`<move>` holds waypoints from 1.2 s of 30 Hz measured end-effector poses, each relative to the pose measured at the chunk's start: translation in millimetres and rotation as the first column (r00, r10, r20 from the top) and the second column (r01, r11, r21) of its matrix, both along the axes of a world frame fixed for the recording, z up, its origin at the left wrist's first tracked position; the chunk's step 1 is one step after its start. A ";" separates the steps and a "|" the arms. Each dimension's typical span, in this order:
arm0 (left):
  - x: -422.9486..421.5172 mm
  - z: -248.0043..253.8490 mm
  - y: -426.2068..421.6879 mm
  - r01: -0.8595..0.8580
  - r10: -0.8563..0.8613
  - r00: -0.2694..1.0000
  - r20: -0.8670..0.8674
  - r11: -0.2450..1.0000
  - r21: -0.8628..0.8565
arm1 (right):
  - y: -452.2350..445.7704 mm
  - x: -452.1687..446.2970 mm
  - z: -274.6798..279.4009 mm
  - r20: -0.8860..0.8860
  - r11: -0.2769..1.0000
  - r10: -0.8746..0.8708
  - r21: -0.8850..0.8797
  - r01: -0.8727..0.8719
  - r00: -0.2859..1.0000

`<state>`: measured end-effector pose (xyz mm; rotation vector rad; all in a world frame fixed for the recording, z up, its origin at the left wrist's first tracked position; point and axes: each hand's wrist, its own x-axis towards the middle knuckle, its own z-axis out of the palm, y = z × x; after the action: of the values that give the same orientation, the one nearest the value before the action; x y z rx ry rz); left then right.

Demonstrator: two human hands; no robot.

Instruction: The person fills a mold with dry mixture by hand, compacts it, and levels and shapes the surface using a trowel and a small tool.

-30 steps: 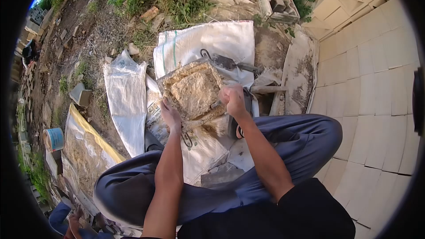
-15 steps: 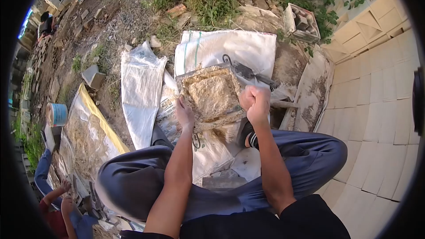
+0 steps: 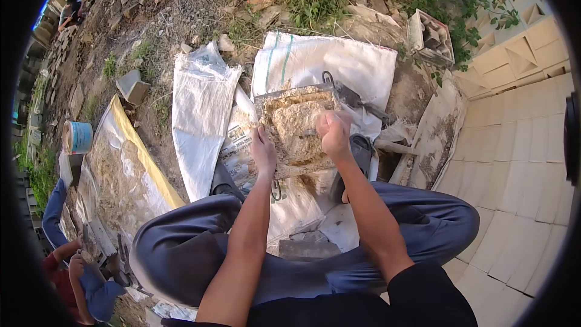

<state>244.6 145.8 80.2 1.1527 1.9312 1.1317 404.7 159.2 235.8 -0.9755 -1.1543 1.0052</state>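
A square metal mould (image 3: 295,92) with wire loop handles lies between my knees, packed with damp, sandy tan mix (image 3: 289,122). My left hand (image 3: 264,152) grips the mould's left edge. Over the right part of the mix, my right hand (image 3: 334,136) is closed in a fist, slightly blurred. A thin greyish edge shows beside its fingers, but I cannot make out what it is. Beyond the mould's far right corner lies a dark trowel-like tool (image 3: 354,98). White woven sacks (image 3: 327,54) are spread underneath.
Stacked pale patterned blocks (image 3: 514,139) line the right side. A box of rubble (image 3: 431,37) stands at the back right. On the left are a yellow-edged sack with sandy mix (image 3: 124,163), a bucket (image 3: 78,138) and another person's hands (image 3: 77,257). A grey block (image 3: 308,247) lies near me.
My right fist has moved left and inward, from beside the mould's right edge to over the mix. My left hand keeps its grip. The view has shifted slightly.
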 end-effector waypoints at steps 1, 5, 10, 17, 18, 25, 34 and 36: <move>3.4 0.7 6.2 -0.003 0.003 1.000 0.007 1.000 0.026 | 4.4 2.5 -16.6 -0.030 0.999 0.024 -0.025 -0.025 0.999; 1.7 -8.2 6.1 -0.041 0.041 0.999 -0.028 0.999 -0.016 | 19.2 -8.2 22.7 0.007 0.994 -0.020 -0.104 0.021 1.000; -1.7 -16.7 -6.4 -0.015 0.015 1.000 -0.001 0.999 -0.052 | 0.2 -30.4 -3.8 -0.103 0.999 -0.044 -0.030 0.041 0.994; 2.8 9.0 0.0 -0.015 0.016 1.000 0.016 0.997 -0.074 | 11.4 -28.0 33.6 -0.138 0.990 -0.052 -0.141 0.032 0.989; 2.0 -1.7 2.4 -0.021 0.023 1.000 0.016 0.997 -0.069 | 11.4 -31.8 27.9 -0.168 0.997 -0.034 -0.067 0.023 0.985; 2.5 -1.4 7.2 -0.051 0.050 0.998 -0.043 0.999 -0.019 | 30.5 -38.3 10.3 -0.002 1.000 -0.007 -0.015 0.007 1.000; 2.4 2.4 2.4 -0.036 0.034 0.999 -0.041 0.997 -0.061 | 19.6 -19.2 -1.4 0.015 0.998 0.048 0.047 -0.049 0.999; 2.0 0.5 7.3 -0.021 0.020 0.999 -0.034 0.999 -0.037 | 27.5 -2.5 32.1 -0.172 0.983 0.028 -0.173 -0.059 0.985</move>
<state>246.6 153.1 80.7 1.1413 1.9856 1.0891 402.2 186.8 267.9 -0.9874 -0.9605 1.2186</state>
